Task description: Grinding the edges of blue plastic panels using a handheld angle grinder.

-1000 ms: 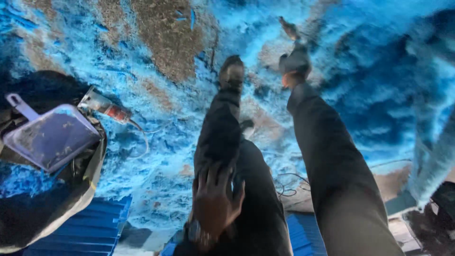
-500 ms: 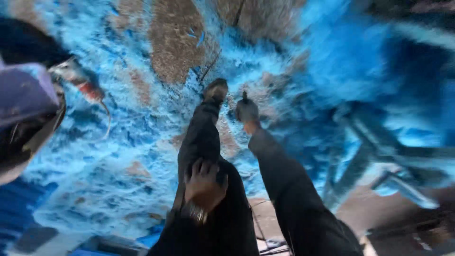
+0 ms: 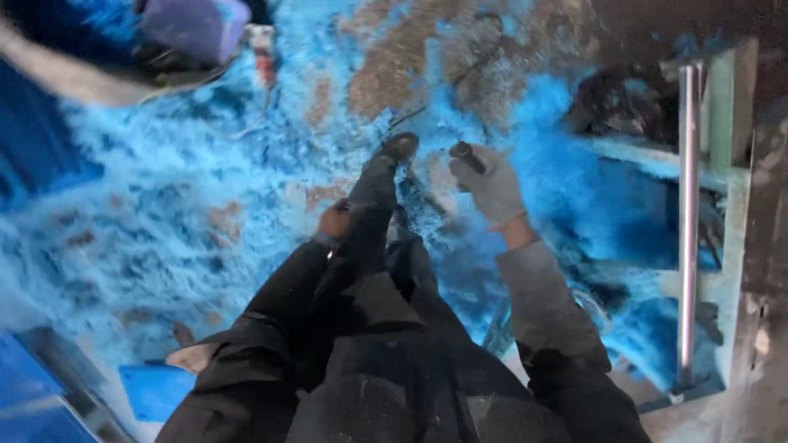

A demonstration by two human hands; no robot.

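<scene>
Right hand (image 3: 495,187): gloved, fingers wrapped tight round a dark handle (image 3: 466,154), apparently for a steady grip; the rest of the tool cannot be made out. Left hand (image 3: 335,220): beside the raised leg (image 3: 371,205), half hidden; finger state cannot be told. Below the fingers: blue-powdered floor (image 3: 164,205). Right of them: metal frame (image 3: 688,221).
</scene>
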